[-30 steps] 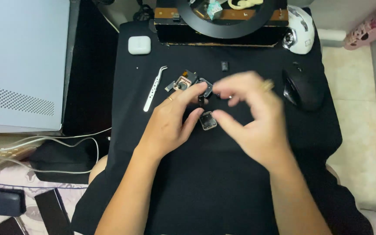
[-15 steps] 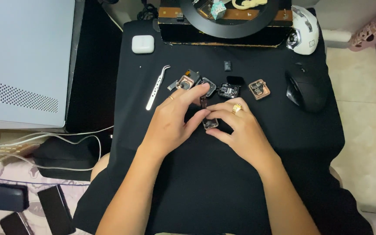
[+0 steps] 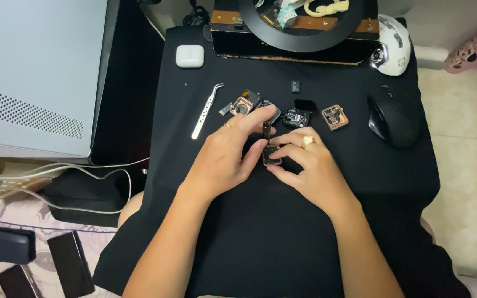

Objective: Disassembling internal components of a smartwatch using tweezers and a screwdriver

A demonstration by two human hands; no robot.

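Black cloth covers the table (image 3: 205, 182), likely so the tiny parts show up and do not roll, and both hands meet at its middle over a small square module (image 3: 271, 155). The left hand (image 3: 224, 160) has its fingers narrowed on a slim dark piece (image 3: 266, 130) stood upright just above the module, while the right hand (image 3: 310, 168) pinches the module's sides to steady it flat. Just beyond the fingertips lie other small modules (image 3: 297, 117), a copper-coloured square part (image 3: 334, 117) and tweezers (image 3: 205, 111), all within easy reach.
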